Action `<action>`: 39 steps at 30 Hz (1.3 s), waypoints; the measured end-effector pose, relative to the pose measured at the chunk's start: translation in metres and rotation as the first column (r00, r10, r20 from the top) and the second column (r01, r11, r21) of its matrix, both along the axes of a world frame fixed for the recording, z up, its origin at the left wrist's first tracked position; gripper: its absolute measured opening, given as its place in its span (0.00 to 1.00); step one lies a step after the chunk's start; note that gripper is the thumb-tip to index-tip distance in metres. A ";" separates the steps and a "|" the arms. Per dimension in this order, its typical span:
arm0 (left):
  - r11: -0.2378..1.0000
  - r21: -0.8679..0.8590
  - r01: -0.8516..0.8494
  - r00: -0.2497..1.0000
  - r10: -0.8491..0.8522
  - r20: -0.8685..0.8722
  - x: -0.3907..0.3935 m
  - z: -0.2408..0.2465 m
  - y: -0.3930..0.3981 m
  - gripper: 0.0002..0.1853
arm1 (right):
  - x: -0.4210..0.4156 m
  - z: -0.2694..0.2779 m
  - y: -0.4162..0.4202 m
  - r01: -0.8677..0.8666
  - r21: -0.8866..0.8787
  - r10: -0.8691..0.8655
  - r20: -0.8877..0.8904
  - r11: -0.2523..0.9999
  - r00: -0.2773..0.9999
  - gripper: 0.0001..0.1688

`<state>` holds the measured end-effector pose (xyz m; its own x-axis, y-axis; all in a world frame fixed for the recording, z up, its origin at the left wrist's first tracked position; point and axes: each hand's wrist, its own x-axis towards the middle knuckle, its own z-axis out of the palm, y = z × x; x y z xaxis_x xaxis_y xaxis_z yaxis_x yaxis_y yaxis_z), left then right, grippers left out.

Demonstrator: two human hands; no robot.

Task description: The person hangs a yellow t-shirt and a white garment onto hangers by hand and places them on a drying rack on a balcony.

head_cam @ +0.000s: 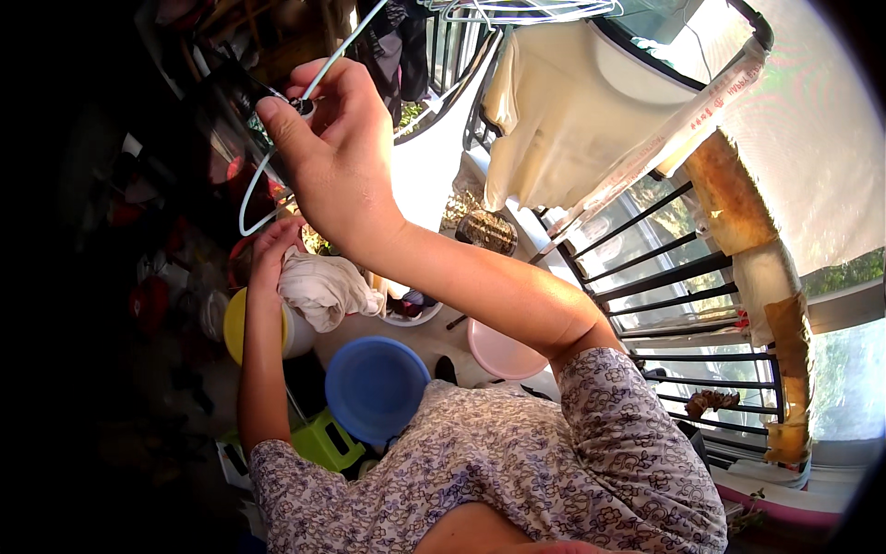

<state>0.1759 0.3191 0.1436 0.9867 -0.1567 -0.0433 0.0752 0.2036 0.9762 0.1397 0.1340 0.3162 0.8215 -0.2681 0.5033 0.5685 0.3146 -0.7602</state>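
My right hand [339, 149] is raised, with its thumb and fingers closed on a pale blue wire clothes hanger [346, 43]. A small black object [302, 105] shows at the fingertips; I cannot tell what it is. Lower down and to the left, my left hand [273, 249] has a bunched off-white cloth [325, 287] gathered at it. The cloth drapes over beside the wrist, and its far side is hidden. One bent end of the hanger curves just above my left hand.
A cream top [574, 118] and a white garment [436, 159] hang ahead, below several hangers [526, 10]. Black railings [664, 277] run along the right. Below stand a blue basin [377, 391], a pink basin [502, 350], a yellow bucket [239, 325] and a green plastic stool [325, 443].
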 end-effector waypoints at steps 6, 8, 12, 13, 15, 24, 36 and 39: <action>0.994 0.022 -0.103 0.994 0.104 -0.036 -0.016 0.016 -0.011 0.12 | 0.019 0.013 0.014 0.111 -0.022 -0.107 0.146 0.994 0.983 0.17; 0.998 0.041 -0.036 0.994 0.040 -0.100 -0.015 0.007 0.005 0.12 | 0.026 0.016 0.008 0.158 -0.013 -0.154 0.155 0.987 0.976 0.17; 0.997 0.062 -0.044 0.993 0.051 -0.105 -0.021 -0.001 0.019 0.13 | 0.045 0.016 0.003 0.241 0.042 -0.245 0.173 0.970 0.954 0.17; 0.997 0.063 -0.041 0.994 0.047 -0.102 -0.022 -0.002 0.022 0.13 | 0.048 0.017 0.000 0.283 0.045 -0.287 0.180 0.958 0.941 0.17; 0.998 0.058 -0.031 0.995 0.036 -0.091 -0.022 -0.009 0.030 0.13 | 0.056 0.024 -0.007 0.359 0.055 -0.363 0.166 0.932 0.917 0.16; 0.999 -0.003 -0.035 0.994 0.034 -0.102 -0.028 -0.030 0.043 0.11 | 0.142 0.028 -0.074 0.701 -0.151 -0.688 0.133 0.697 0.713 0.22; 0.998 -0.023 -0.065 0.983 0.060 -0.175 -0.035 -0.043 0.046 0.12 | 0.183 0.053 -0.177 0.801 -0.297 -0.806 0.140 0.520 0.575 0.20; 0.996 -0.068 -0.051 0.982 0.038 -0.183 -0.035 -0.045 0.042 0.12 | 0.191 0.036 -0.181 0.483 0.017 -0.483 0.059 0.875 0.874 0.13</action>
